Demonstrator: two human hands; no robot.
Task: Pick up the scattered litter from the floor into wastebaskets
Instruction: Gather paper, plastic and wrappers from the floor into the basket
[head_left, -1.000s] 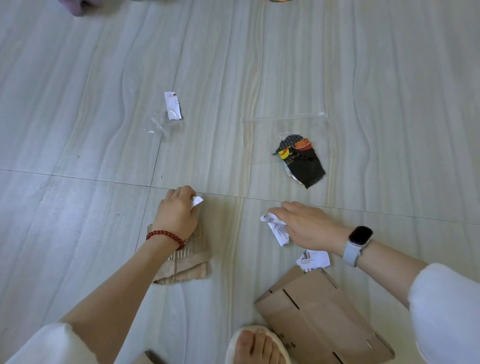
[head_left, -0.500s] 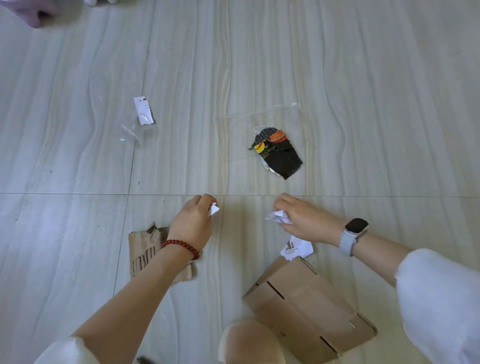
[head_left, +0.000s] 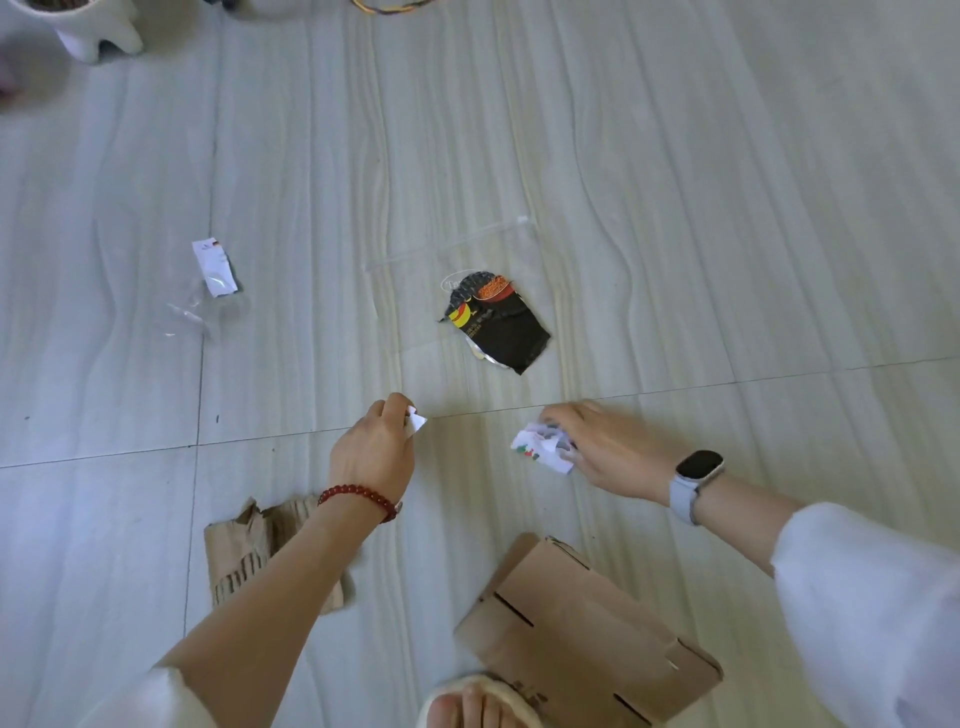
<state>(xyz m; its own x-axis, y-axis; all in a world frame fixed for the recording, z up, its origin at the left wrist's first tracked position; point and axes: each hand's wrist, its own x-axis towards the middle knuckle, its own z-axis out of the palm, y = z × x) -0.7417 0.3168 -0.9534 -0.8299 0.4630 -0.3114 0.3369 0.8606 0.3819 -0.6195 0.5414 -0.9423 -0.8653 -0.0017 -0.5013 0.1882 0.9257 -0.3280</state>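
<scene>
Hands both busy: left hand pinches a small white scrap, right hand grips crumpled paper above the floor.

White plant pot sits upper left of the frame, a colourful cord top centre, all on pale tile floor.

Floor showing pale grey with wavy wood-grain streaks. Wrapper at 12 o'clock showing black with orange and yellow print. Flattened box at 5 o'clock and crumpled paper at 7 showing brown. Bracelet showing dark red beads; watch wearing a grey band, black face.
</scene>
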